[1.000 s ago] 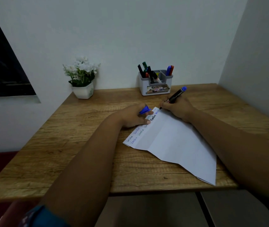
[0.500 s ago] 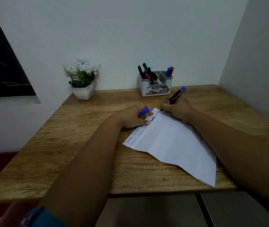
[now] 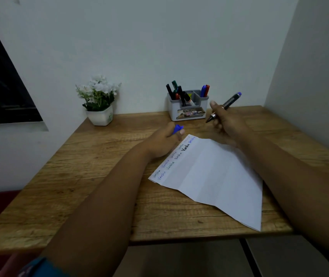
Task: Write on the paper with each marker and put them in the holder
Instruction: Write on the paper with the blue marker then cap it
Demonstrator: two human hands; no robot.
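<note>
Half the blue cap (image 3: 177, 129) grip-hidden

Paper (image 3: 215, 176) lies on worktop (image 3: 79, 196), right of centre, its near corner at the front edge. Holder (image 3: 187, 108) sits at the back against the wall, markers (image 3: 176, 91) standing in it. Plant pot (image 3: 100, 116) at back left, well apart from holder. Left hand (image 3: 164, 141) with cap (image 3: 177, 129) at paper's far left edge; right hand (image 3: 227, 124) with marker (image 3: 224, 105) above paper's far corner, just before holder.
</note>
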